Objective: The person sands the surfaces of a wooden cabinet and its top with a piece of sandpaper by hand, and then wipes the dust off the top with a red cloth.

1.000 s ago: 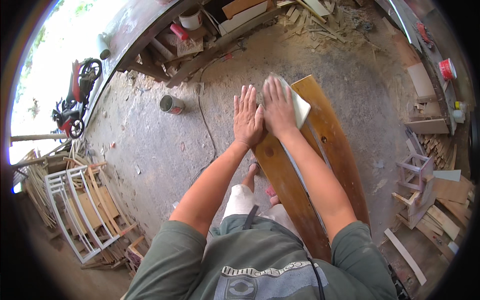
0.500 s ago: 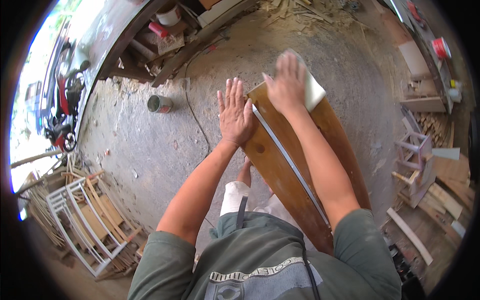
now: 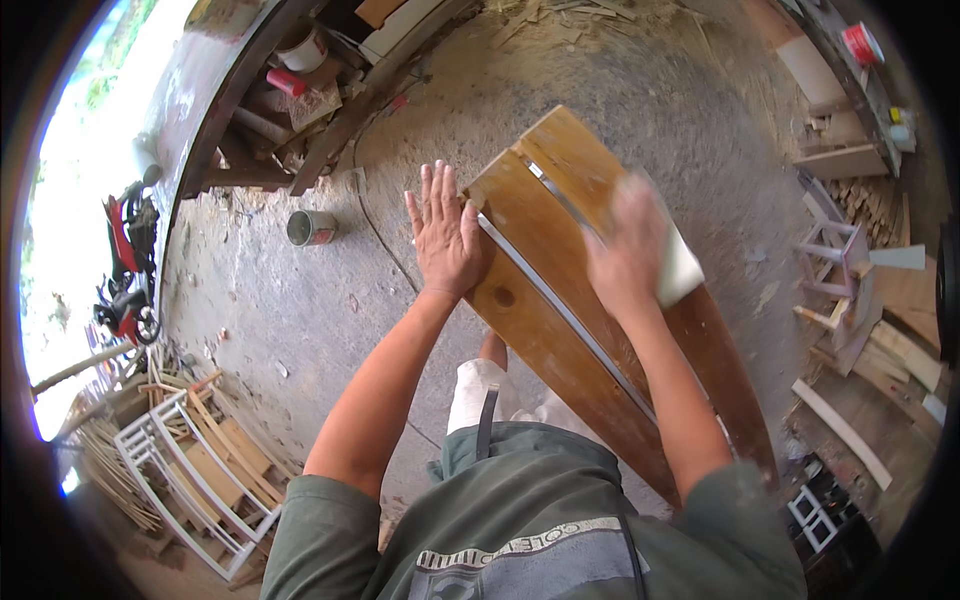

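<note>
1. I see my left hand (image 3: 445,240) lying flat and released, fingers spread, its palm pressed on the near left edge of the brown wooden board (image 3: 560,330); it grasps nothing.
2. My right hand (image 3: 625,250) is blurred; it presses down on a pale sanding block (image 3: 680,270) that shows just to the right of its fingers. I cannot tell whether the fingers are clenched round it.
3. The board runs from under both hands back toward my body, and a thin light strip (image 3: 560,305) runs lengthwise between the two hands.
4. Left of my left hand, well apart, a small tin can (image 3: 310,228) stands on the dusty floor (image 3: 300,300).
5. Far left of that hand, a white wooden frame (image 3: 195,470) lies among scrap wood.
</note>
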{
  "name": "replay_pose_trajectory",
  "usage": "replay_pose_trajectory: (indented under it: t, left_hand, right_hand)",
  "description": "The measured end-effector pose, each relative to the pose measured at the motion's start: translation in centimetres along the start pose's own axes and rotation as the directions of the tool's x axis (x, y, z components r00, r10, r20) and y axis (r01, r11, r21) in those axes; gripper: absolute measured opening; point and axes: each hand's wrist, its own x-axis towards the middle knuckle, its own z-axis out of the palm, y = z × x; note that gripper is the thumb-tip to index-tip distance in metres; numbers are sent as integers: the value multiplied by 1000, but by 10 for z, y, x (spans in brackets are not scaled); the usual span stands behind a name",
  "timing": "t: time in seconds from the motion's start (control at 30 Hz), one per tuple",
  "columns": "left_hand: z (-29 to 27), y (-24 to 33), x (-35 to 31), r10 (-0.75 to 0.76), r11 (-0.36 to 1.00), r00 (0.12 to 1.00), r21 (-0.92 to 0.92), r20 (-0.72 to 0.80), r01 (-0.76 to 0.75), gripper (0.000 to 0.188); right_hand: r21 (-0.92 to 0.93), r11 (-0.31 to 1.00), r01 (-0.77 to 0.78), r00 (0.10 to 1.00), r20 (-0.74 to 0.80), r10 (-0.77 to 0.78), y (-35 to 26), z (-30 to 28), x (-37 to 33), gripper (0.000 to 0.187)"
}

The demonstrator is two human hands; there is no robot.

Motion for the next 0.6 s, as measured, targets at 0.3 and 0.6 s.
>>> replay_pose_trajectory:
  t: [0.3, 0.6]
  left_hand:
    - [4, -9, 5, -11, 998, 999, 67, 35, 8, 61]
    - [14, -8, 2, 30, 992, 999, 122, 42, -35, 61]
  right_hand:
    - [-61, 998, 5, 997, 81, 0, -15, 10, 39, 70]
    - [-330, 335, -883, 414, -211, 885, 238, -132, -417, 69]
